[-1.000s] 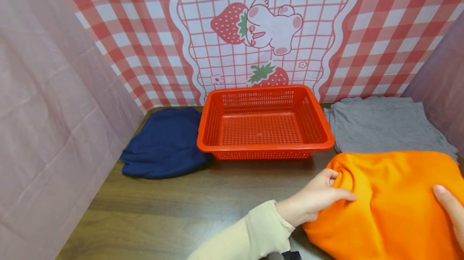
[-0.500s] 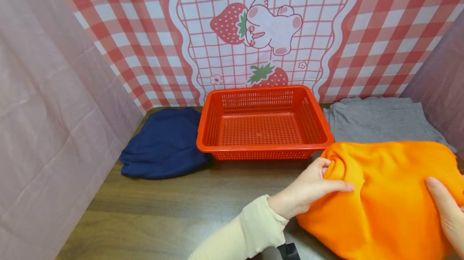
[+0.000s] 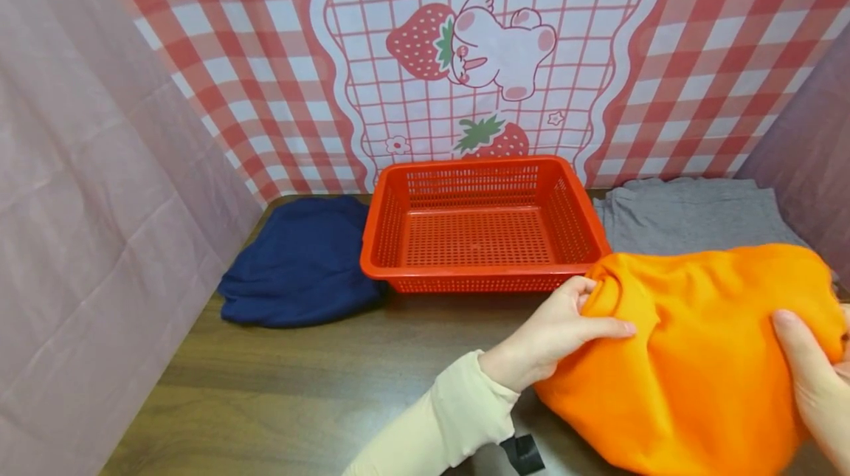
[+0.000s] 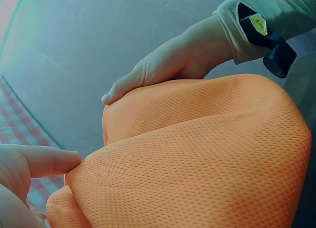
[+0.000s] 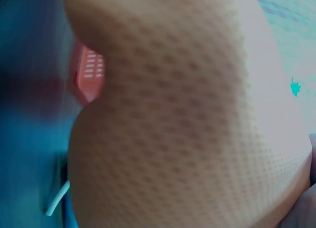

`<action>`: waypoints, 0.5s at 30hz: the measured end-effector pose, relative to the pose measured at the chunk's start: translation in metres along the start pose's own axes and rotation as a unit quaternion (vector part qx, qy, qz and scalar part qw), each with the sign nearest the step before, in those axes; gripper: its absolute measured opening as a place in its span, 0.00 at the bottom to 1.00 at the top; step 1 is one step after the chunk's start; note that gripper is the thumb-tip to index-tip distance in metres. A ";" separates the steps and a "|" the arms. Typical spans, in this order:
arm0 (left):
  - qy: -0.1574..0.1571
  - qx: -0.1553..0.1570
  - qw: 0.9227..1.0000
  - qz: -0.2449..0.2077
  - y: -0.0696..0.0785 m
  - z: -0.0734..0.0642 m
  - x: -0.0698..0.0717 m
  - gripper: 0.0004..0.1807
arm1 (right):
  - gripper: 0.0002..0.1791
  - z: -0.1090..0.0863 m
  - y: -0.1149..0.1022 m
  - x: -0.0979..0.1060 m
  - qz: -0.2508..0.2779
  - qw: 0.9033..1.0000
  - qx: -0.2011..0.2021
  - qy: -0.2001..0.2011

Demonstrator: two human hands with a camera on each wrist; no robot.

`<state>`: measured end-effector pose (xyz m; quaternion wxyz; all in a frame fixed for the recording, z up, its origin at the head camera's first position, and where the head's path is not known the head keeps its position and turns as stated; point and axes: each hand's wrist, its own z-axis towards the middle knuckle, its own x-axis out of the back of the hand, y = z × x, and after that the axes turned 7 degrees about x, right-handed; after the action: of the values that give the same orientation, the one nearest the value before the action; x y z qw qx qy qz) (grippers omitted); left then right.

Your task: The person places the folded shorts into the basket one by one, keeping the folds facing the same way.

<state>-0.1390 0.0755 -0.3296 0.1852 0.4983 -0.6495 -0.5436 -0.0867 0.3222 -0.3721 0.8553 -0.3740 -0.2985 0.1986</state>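
Both hands hold a folded orange mesh garment (image 3: pixel 710 358) up over the right side of the table. At its left edge, the left hand (image 3: pixel 547 332) grips the cloth with the thumb on top and the fingers behind. The right hand (image 3: pixel 813 373) holds the opposite edge, its thumb lying along the near face and its fingers mostly hidden. In the left wrist view the right hand (image 4: pixel 182 57) lies along the far edge of the cloth. Fabric fills most of the right wrist view. Beyond the garment stands a red plastic basket (image 3: pixel 485 269) with nothing inside.
A folded navy garment (image 3: pixel 302 262) lies left of the basket. Folded grey cloth (image 3: pixel 697 218) lies to the right, partly hidden by the orange one. Checked strawberry fabric (image 3: pixel 265 77) hangs behind, and pale curtains (image 3: pixel 99 203) close the sides. The tabletop (image 3: pixel 279 387) is brown wood.
The two hands have carried the orange garment slightly left and farther forward, and it covers more of the grey cloth. Basket and navy garment have stayed put.
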 end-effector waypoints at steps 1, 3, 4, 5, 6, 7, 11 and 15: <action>-0.001 -0.001 1.000 0.002 0.001 -0.001 0.000 0.15 | 0.14 -0.001 -0.009 0.000 0.005 1.000 -0.011 -0.003; -0.004 -0.003 1.000 0.006 0.003 -0.001 0.001 0.15 | 0.15 -0.002 -0.030 0.001 0.021 0.999 -0.033 -0.004; -0.005 -0.005 1.000 0.010 0.004 -0.002 0.002 0.14 | 0.15 -0.004 -0.041 0.001 0.027 0.999 -0.045 -0.005; -0.008 -0.008 1.000 0.015 0.005 -0.002 0.002 0.14 | 0.15 -0.004 -0.050 0.001 0.030 0.998 -0.056 -0.004; -0.013 -0.012 1.000 0.019 0.006 -0.003 0.003 0.14 | 0.14 -0.005 -0.058 0.001 0.037 0.996 -0.079 -0.008; -0.017 -0.015 0.999 0.024 0.007 -0.003 0.003 0.14 | 0.14 -0.006 -0.063 0.001 0.038 0.995 -0.097 -0.008; -0.039 -0.032 0.998 0.038 0.011 -0.007 0.006 0.14 | 0.14 -0.005 -0.059 0.000 0.031 0.996 -0.085 0.000; -0.044 -0.045 0.997 0.046 0.015 -0.010 0.009 0.16 | 0.13 -0.003 -0.058 -0.001 0.020 0.999 -0.037 0.003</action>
<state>-0.1421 0.0611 -0.3158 0.2033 0.4348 -0.6540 -0.5848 -0.0783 0.2827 -0.3298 0.8376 -0.4120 -0.2956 0.2029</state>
